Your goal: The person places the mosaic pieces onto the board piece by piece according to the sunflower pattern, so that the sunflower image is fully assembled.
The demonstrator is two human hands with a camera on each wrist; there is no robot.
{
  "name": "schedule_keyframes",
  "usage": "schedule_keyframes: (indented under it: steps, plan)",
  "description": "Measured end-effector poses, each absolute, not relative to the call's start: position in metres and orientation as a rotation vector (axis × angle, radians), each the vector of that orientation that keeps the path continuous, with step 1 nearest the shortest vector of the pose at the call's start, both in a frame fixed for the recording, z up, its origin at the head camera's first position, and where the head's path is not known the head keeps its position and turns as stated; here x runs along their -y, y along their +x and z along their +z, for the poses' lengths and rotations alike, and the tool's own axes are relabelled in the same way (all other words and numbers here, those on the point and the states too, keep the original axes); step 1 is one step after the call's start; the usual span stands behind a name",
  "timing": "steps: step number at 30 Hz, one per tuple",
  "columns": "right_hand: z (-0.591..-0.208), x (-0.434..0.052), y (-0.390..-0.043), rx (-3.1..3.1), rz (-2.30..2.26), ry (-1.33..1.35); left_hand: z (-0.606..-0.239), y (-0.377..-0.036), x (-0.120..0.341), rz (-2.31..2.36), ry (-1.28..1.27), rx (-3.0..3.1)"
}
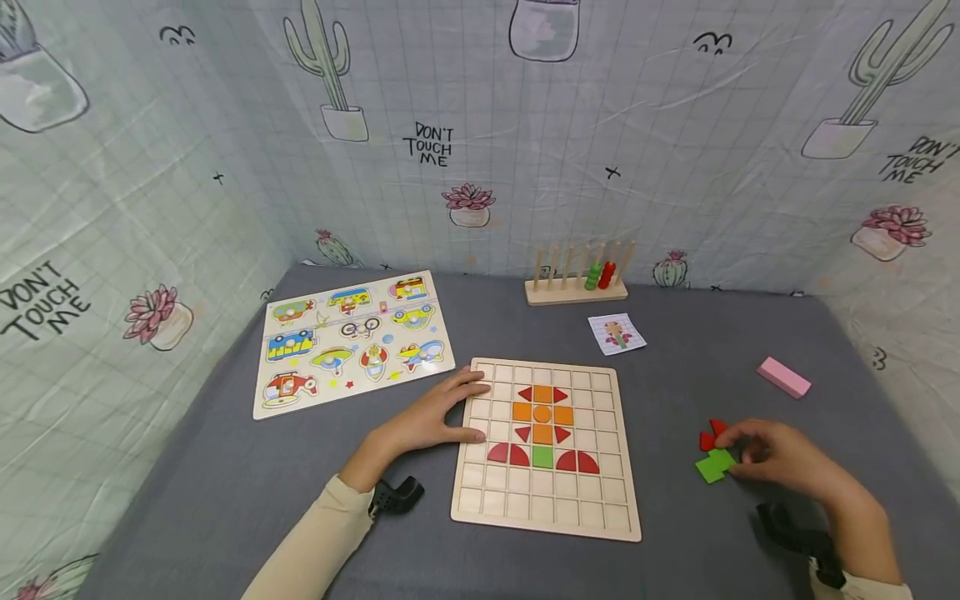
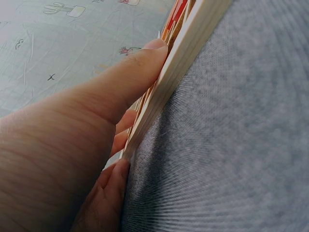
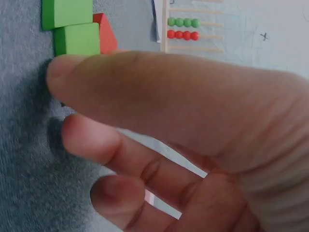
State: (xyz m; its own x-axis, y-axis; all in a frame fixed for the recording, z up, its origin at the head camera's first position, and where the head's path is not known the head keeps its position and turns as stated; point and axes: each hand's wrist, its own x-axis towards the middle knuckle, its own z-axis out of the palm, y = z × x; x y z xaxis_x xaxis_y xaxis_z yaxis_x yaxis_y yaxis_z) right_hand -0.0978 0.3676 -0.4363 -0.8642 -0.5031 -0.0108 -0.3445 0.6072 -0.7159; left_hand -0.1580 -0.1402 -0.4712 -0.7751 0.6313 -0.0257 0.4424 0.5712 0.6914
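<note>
My left hand (image 1: pixel 441 410) rests on the left edge of a wooden grid board (image 1: pixel 543 510), thumb and fingers spread along it. On the board lie orange, red and green shapes, among them a green square (image 1: pixel 542 457) and an orange circle (image 1: pixel 542 413). My right hand (image 1: pixel 787 462) is low over the table at the right, its thumb and index finger apart beside two green blocks (image 1: pixel 708 469). In the right wrist view the thumb tip meets the edge of the nearer green block (image 3: pixel 77 39); the index fingertip is mostly hidden. Red pieces (image 1: pixel 707 442) lie just behind.
A vehicle peg puzzle (image 1: pixel 352 343) lies at the back left. Behind the grid board stand a wooden bead rack (image 1: pixel 576 288) and a small pattern card (image 1: pixel 617 333). A pink block (image 1: pixel 783 377) lies at the right, beyond my right hand. Printed cloth walls surround the grey table.
</note>
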Motion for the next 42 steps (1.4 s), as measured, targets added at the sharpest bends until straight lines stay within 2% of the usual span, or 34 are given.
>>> schedule_keyframes:
  steps: [5, 29, 42]
  plan:
    - [-0.439, -0.363, -0.097, -2.677, -1.083, -0.660, -0.470, -0.158, 0.140, 1.010, 0.885, -2.538]
    - [-0.449, -0.334, -0.104, -2.911, -1.053, -0.927, -0.470, -0.157, 0.140, 1.029, 0.887, -2.534]
    - [-0.453, -0.319, -0.105, -2.920, -1.031, -0.908, -0.471, -0.158, 0.140, 1.021, 0.895, -2.539]
